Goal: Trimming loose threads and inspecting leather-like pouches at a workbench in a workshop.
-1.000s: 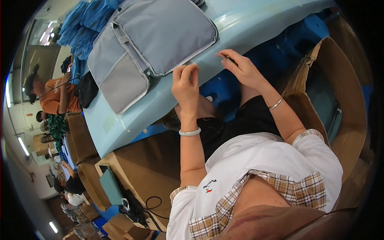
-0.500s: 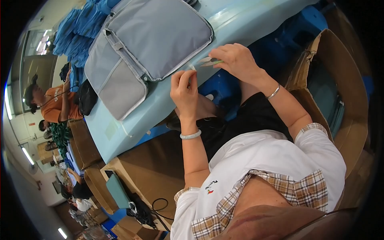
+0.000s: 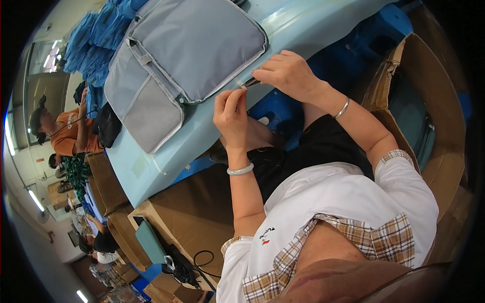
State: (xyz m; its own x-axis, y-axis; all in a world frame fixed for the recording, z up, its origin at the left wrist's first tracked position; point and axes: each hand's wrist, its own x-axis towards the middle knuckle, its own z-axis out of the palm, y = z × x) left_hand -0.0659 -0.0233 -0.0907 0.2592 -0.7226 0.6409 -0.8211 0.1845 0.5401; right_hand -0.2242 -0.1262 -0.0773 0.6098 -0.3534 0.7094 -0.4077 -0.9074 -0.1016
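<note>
While your left hand pinches a pale scrap, your right hand holds snips alongside: likely trimming, needing steadiness.

Left hand, one: thumb and fingers pinched at a small pale scrap (too small to identify). Right hand, one: gripping a slim metal tool, tip near the left fingertips. Grey fabric bag, one: lying on a light-blue table. Blue fabric, piled, upper left. Open carton, right, teal items inside.
</note>
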